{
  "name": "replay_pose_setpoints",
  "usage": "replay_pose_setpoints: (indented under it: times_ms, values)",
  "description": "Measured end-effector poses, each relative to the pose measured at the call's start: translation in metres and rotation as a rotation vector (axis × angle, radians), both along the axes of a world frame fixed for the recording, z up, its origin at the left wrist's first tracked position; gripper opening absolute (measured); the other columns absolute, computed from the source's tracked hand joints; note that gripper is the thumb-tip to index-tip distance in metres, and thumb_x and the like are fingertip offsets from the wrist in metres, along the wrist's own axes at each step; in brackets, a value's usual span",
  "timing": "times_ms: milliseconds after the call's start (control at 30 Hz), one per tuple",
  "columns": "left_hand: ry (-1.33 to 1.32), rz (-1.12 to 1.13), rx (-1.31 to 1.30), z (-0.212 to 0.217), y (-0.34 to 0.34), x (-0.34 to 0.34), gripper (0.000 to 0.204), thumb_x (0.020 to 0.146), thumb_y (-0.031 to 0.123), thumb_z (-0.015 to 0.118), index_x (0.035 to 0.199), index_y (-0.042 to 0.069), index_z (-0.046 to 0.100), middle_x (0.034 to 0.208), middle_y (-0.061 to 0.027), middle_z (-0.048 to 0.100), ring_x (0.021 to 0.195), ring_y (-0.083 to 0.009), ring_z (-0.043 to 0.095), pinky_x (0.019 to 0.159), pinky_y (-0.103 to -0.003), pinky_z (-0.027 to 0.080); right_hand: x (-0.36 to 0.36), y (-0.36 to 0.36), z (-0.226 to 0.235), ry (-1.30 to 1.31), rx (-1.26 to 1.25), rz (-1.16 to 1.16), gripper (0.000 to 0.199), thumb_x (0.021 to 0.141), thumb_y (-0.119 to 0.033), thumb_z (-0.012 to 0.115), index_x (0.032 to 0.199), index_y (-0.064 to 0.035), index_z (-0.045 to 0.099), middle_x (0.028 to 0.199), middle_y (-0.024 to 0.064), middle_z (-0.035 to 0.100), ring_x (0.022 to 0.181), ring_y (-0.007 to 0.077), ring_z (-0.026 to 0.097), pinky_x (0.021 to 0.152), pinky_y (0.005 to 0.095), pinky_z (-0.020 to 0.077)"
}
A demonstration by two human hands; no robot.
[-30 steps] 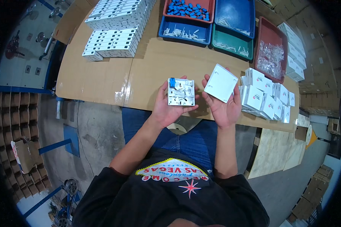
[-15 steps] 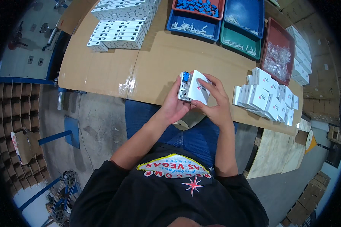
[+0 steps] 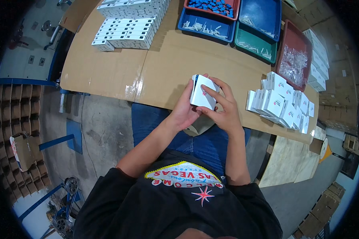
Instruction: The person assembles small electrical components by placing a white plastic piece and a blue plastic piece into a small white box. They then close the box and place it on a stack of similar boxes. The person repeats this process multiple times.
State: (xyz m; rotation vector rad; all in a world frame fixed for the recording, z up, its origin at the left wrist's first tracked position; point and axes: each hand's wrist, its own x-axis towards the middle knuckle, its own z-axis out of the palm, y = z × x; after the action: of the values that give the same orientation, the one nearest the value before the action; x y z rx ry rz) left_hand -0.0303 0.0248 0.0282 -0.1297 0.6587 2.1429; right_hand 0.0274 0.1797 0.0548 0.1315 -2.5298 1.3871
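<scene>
A white, square, flat plastic case (image 3: 205, 97) with a small red mark is held between my two hands, just over the table's near edge. My left hand (image 3: 183, 111) grips its left side, thumb up along the edge. My right hand (image 3: 226, 108) is closed round the right side, with fingers lying across the white face and the thumb at the lower edge. A thin gap with a bit of blue shows at the case's upper left. The palms hide its underside.
Similar white covers (image 3: 273, 102) lie piled at the right. Stacked white patterned units (image 3: 127, 34) stand at the far left. Trays at the back hold blue pieces (image 3: 211, 7), white sticks (image 3: 201, 27) and clear plastic parts (image 3: 293, 61). Brown cardboard (image 3: 103, 75) covers the table.
The white cover has moved left over the case body. The grey inside and blue piece that showed before are now almost wholly covered.
</scene>
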Motion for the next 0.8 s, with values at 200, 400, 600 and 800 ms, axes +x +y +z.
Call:
replay_pose_setpoints:
  times_ms: [200,400,600,800]
  values:
    - [0.017,-0.005,0.001,0.003,-0.001,0.0,0.061,0.111,0.058,0.028,0.158,0.02,0.041,0.146,-0.0086,0.054,0.129,-0.0229,0.058,0.104,-0.042,0.053,-0.002,0.001,-0.005,0.015,0.018,0.013,0.067,0.067,-0.026,0.094,0.13,-0.0171,0.074,0.147,0.0132,0.056,0.136,0.0332,0.054,0.108,0.0447,0.0495]
    - [0.073,-0.033,-0.018,0.002,-0.001,0.0,0.063,0.111,0.059,0.027,0.158,0.019,0.039,0.145,-0.0093,0.055,0.129,-0.0229,0.058,0.105,-0.042,0.052,0.001,0.004,-0.003,0.01,0.014,0.02,0.067,0.066,-0.025,0.094,0.13,-0.017,0.075,0.148,0.0128,0.055,0.137,0.0328,0.052,0.111,0.0447,0.046]
    - [0.079,-0.018,-0.106,0.005,0.003,0.003,0.064,0.111,0.06,0.027,0.155,0.016,0.041,0.14,-0.0094,0.057,0.126,-0.0215,0.06,0.103,-0.04,0.051,0.002,0.005,0.006,0.061,0.047,0.039,0.066,0.066,-0.023,0.094,0.13,-0.016,0.075,0.148,0.013,0.056,0.138,0.0326,0.052,0.113,0.0445,0.0437]
    - [0.051,-0.04,-0.12,0.001,0.0,0.005,0.064,0.11,0.062,0.029,0.151,0.015,0.046,0.137,-0.009,0.06,0.126,-0.0211,0.061,0.104,-0.04,0.051,-0.001,0.006,0.006,0.085,0.027,0.059,0.067,0.066,-0.02,0.093,0.131,-0.017,0.074,0.147,0.0143,0.056,0.135,0.0354,0.053,0.11,0.0461,0.0457]
